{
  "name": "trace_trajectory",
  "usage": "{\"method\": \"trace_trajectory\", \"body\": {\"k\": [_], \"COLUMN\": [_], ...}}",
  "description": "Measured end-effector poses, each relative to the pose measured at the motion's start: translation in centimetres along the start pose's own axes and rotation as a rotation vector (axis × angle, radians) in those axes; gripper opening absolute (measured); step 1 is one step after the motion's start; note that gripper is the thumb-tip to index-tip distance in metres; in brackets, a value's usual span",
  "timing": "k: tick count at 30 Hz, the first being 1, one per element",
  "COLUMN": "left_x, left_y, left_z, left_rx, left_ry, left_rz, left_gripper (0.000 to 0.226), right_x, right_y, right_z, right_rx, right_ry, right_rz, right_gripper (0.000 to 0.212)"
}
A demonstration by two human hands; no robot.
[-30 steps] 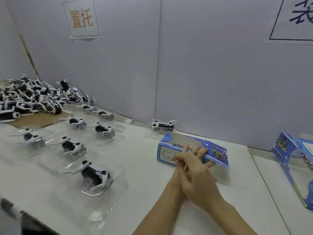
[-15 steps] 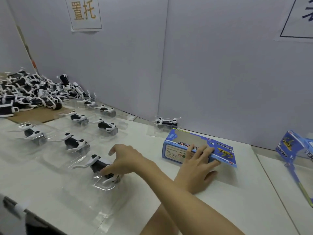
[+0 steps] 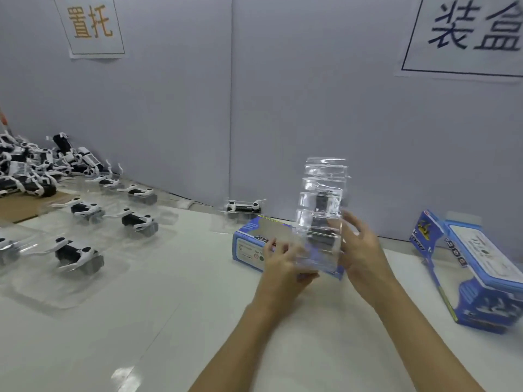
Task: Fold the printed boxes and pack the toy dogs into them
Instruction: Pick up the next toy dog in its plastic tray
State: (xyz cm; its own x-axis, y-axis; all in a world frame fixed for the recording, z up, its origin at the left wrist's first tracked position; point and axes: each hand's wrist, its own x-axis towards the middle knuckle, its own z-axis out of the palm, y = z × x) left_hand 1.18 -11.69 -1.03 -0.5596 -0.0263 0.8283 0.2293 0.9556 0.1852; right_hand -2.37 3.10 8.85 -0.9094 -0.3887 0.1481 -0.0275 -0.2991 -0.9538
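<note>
A clear plastic tray point(image 3: 321, 210) with a black-and-white toy dog point(image 3: 322, 222) inside stands on end above the tabletop point(image 3: 169, 321), its long axis running straight up and down, the top edge high against the grey wall point(image 3: 283, 108). The toy's dark body follows the same upright line; which end is the head is too blurred to tell. The tray hangs just in front of a blue printed box point(image 3: 252, 244) that lies flat on the tabletop with its long side running left to right.

The left hand point(image 3: 283, 267) grips the tray's lower left corner, fingers curled round the edge. The right hand point(image 3: 362, 250) holds the tray's right side, thumb on the plastic, fingers loosely spread behind it. Both forearms reach in from the lower edge.

More toy dogs in trays point(image 3: 76, 256) lie to the left, a loose pile point(image 3: 31, 171) behind them. Another blue box point(image 3: 481, 275) lies at the right.
</note>
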Motion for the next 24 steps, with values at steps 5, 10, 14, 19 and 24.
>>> {"method": "trace_trajectory", "body": {"k": [5,10,14,19,24], "left_x": [-0.1,0.7,1.6,2.0,2.1], "left_y": [-0.7,-0.2,0.6,0.5,0.6], "left_z": [0.5,-1.6,-3.8,-5.4,-6.1], "left_rx": [-0.075,-0.246,-0.486,-0.697,-0.758], "left_ry": [0.078,0.061,0.027,0.020,0.046], "left_rz": [-0.084,-0.250,-0.495,-0.575,-0.514], "left_gripper": [0.021,0.075,0.090,0.086,0.077], "right_x": [-0.4,-1.5,-2.0,-2.2,-2.1], "right_y": [2.0,1.7,3.4,1.8,1.7], "right_z": [-6.5,-8.4,-10.5,-8.8,-8.2], "right_rx": [0.325,0.354,0.065,-0.109,-0.474], "right_ry": [0.038,-0.133,-0.015,-0.438,-0.294], "right_rz": [0.024,0.147,0.175,0.219,0.110], "right_gripper": [0.052,0.055,0.033,0.052,0.063]}}
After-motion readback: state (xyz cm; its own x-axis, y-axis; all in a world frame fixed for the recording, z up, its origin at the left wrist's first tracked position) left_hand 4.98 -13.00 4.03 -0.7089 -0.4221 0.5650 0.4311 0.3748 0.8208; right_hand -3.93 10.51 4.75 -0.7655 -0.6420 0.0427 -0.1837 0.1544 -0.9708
